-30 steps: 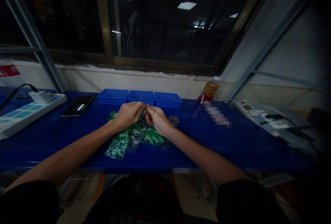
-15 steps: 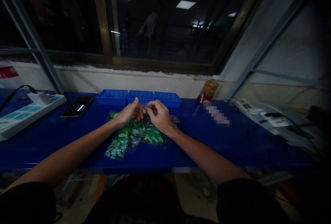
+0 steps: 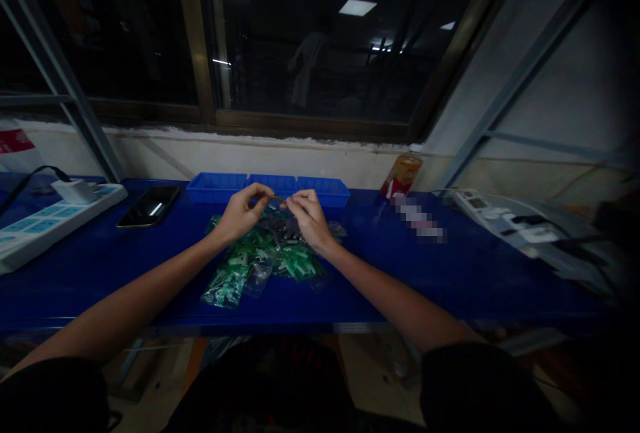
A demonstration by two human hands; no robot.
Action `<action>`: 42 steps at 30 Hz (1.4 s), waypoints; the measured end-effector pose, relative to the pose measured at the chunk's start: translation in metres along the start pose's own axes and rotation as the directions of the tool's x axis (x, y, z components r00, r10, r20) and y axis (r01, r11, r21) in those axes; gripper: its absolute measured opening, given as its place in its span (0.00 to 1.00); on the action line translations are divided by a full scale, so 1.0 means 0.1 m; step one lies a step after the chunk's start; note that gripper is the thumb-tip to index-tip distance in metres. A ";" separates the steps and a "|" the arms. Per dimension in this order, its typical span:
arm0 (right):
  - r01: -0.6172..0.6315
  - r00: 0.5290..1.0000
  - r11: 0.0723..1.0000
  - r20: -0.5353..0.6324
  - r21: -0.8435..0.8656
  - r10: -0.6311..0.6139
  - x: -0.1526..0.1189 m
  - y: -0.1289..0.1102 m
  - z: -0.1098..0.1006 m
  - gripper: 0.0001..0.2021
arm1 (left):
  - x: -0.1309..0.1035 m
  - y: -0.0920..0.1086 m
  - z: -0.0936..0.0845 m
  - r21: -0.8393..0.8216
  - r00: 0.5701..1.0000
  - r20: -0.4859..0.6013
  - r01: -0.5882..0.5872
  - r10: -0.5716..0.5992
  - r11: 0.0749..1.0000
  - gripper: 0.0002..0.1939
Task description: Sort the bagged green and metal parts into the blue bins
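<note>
My left hand point(image 3: 243, 214) and my right hand point(image 3: 311, 221) are raised close together over a pile on the blue table. Each has its fingertips pinched, and a thin small piece point(image 3: 278, 199) spans the gap between them; its kind is too small and dim to make out. Below lie dark grey small parts point(image 3: 286, 231), partly covered by the right hand. Around these are clear bags with green pieces point(image 3: 227, 284) and a clear plastic bag point(image 3: 259, 277) with hard-to-see contents.
Behind the hands stand three blue bins point(image 3: 218, 187) in a row. A phone point(image 3: 149, 207) and a white power strip point(image 3: 55, 223) lie left. To the right are a drink bottle point(image 3: 401, 176) and another power strip point(image 3: 493, 219) with cables. A window point(image 3: 320, 129) backs the table.
My left hand has turned from loosely spread fingers to a pinch. Both hands now hold the thin piece between them, and more of the grey parts below shows.
</note>
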State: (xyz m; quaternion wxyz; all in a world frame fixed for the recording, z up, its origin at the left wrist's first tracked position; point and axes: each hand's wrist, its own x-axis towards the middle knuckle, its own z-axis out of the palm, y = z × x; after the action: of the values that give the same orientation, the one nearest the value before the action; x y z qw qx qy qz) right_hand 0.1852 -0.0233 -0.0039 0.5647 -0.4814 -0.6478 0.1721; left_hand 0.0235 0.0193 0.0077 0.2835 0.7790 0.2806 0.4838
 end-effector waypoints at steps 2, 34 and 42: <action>-0.189 0.982 0.971 0.018 0.144 0.189 0.01 0.00 0.01 0.18 | -0.01 0.02 -0.01 0.091 0.996 0.006 -0.091 0.091 0.992 0.06; 0.389 0.918 0.889 0.185 -0.243 -0.351 -0.06 0.05 0.01 0.10 | 0.02 -0.07 0.05 -0.509 0.900 0.168 0.428 -0.402 0.746 0.07; -0.074 0.981 0.995 0.184 0.061 0.061 0.01 0.09 0.03 0.14 | 0.03 -0.06 0.01 -0.319 0.981 0.112 0.184 -0.156 0.930 0.08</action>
State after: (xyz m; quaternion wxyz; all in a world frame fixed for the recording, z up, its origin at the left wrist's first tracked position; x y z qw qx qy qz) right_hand 0.1862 -0.0174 -0.0108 0.5130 -0.4658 -0.6739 0.2564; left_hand 0.0245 0.0251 0.0046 0.4613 0.7136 0.2505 0.4639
